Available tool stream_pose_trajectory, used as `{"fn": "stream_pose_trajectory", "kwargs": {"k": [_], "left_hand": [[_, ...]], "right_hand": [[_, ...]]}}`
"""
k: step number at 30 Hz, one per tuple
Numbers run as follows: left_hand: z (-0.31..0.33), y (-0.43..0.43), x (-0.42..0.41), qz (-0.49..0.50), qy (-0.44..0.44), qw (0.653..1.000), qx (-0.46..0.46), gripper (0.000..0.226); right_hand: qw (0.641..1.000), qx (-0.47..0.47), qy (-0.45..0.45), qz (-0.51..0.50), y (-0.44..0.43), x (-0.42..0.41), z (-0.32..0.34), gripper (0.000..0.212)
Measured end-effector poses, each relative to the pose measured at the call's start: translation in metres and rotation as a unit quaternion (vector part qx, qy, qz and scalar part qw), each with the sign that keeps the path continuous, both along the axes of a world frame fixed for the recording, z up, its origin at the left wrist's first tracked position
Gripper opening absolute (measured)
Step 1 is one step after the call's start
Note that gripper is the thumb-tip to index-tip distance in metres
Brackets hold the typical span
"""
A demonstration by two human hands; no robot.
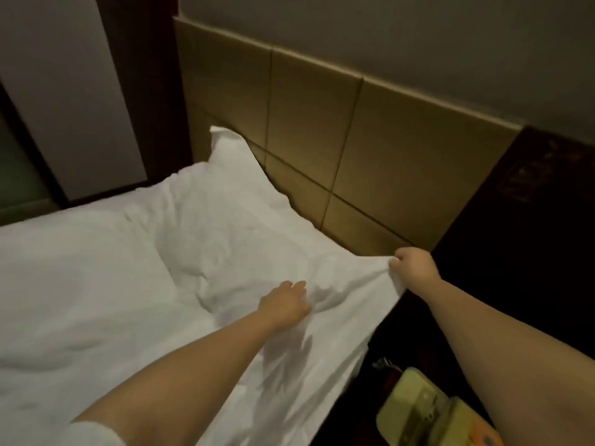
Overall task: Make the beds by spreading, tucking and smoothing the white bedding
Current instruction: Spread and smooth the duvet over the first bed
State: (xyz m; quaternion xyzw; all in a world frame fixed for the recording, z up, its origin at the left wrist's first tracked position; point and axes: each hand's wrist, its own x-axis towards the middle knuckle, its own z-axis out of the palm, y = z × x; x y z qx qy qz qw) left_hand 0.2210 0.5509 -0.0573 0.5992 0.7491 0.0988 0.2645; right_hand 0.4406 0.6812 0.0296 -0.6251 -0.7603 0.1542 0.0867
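Two bare hands work on one bed. The white bedding (96, 284) is soft and creased, spread over the mattress up to one plump pillow (231, 175) that leans on the tan headboard (370, 133) of square padded panels. The left hand (285, 304) presses the cloth, its fingers stretched forward and close together. The right hand (413, 265) is a fist clamped on the bedding's near corner, lifting it just beside the headboard's end. To the right stands a dark wooden nightstand (531, 236), with one pale telephone (418, 410) lower down.
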Motion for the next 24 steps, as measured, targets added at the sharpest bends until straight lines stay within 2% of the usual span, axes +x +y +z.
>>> {"fn": "stream_pose_trajectory", "kwargs": {"k": [3, 6, 9, 13, 16, 20, 24], "left_hand": [[-0.026, -0.009, 0.002, 0.009, 0.005, 1.0, -0.023, 0.057], [-0.045, -0.025, -0.003, 0.045, 0.012, 0.998, -0.034, 0.057], [-0.059, -0.051, -0.011, 0.086, 0.015, 0.995, -0.051, 0.057], [-0.073, -0.092, -0.022, 0.127, 0.025, 0.988, -0.089, 0.061], [-0.081, -0.127, -0.031, 0.152, 0.056, 0.98, -0.113, 0.063], [-0.101, -0.193, -0.048, 0.182, 0.086, 0.969, -0.145, 0.064], [-0.133, -0.274, -0.067, 0.195, 0.104, 0.957, -0.186, 0.064]], "right_hand": [[0.997, -0.049, -0.056, 0.001, -0.002, -0.013, -0.038, 0.034], [0.984, -0.074, -0.159, -0.013, -0.01, -0.022, -0.064, 0.024], [0.966, -0.021, -0.257, -0.01, -0.024, -0.036, -0.087, 0.03], [0.977, 0.043, -0.203, 0.059, -0.047, -0.073, -0.123, 0.051], [0.961, 0.066, -0.196, 0.184, -0.082, -0.108, -0.155, 0.063], [0.923, 0.014, -0.221, 0.314, -0.163, -0.148, -0.195, 0.065], [0.918, -0.005, -0.152, 0.366, -0.258, -0.161, -0.232, 0.069]]}}
